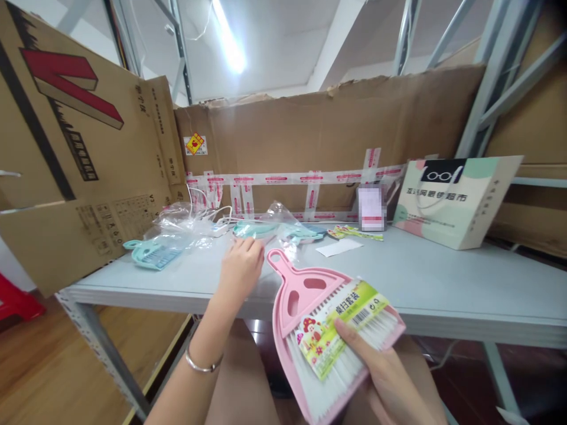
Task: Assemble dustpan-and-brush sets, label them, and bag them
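My right hand [383, 369] grips a pink dustpan [290, 307] at its lower right edge, thumb pressed on a printed card label [325, 336]. A pink brush with white bristles [341, 383] lies nested in the dustpan, under the label. The dustpan tilts over the table's front edge, handle toward the table. My left hand [241, 262], with a bracelet at the wrist, is beside that handle, fingers curled near a clear plastic bag [281, 221] and a teal dustpan [252, 228]. Its fingertips are partly hidden, and what they hold does not show.
On the grey table [443, 277] stand a phone [372, 209] and a paper bag [447, 200]. Green labels [357, 233], a white paper slip [339, 247] and a small teal dustpan [155, 254] lie there. Cardboard [287, 136] walls the back and left.
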The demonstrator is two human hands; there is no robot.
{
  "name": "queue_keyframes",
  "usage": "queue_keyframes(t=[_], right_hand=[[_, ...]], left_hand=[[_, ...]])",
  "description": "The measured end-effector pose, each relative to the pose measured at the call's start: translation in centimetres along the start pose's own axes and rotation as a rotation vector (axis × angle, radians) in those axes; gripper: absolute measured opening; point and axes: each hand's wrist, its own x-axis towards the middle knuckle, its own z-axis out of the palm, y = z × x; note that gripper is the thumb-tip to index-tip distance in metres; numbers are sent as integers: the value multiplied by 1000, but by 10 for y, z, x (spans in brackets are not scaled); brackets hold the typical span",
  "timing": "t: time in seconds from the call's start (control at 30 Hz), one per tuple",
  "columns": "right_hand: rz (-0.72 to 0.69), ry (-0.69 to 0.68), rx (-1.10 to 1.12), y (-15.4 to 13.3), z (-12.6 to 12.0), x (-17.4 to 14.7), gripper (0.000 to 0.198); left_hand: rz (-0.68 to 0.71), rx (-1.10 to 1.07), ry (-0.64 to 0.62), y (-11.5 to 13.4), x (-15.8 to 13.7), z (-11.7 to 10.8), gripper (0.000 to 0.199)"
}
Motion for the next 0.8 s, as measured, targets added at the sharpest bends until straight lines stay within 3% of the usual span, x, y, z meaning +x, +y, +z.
queue_keyframes(t=[0.23,0.33,0.4,0.6,0.8], right_hand=[[-34,47,-27,-4,-5,3,66],[25,34,-46,-3,-5,4,63],[43,16,-37,-1,-4,2,62],[34,6,45,0,0,-3,62],[-59,44,108,10,-9,4,72]], left_hand=[[25,-158,108,15,-14,5,22],[5,-231,193,19,-16,8,20],[63,-279,215,25,-16,9,20],[316,-509,126,46,-18,-7,23],[249,-573,60,48,-34,-26,19]])
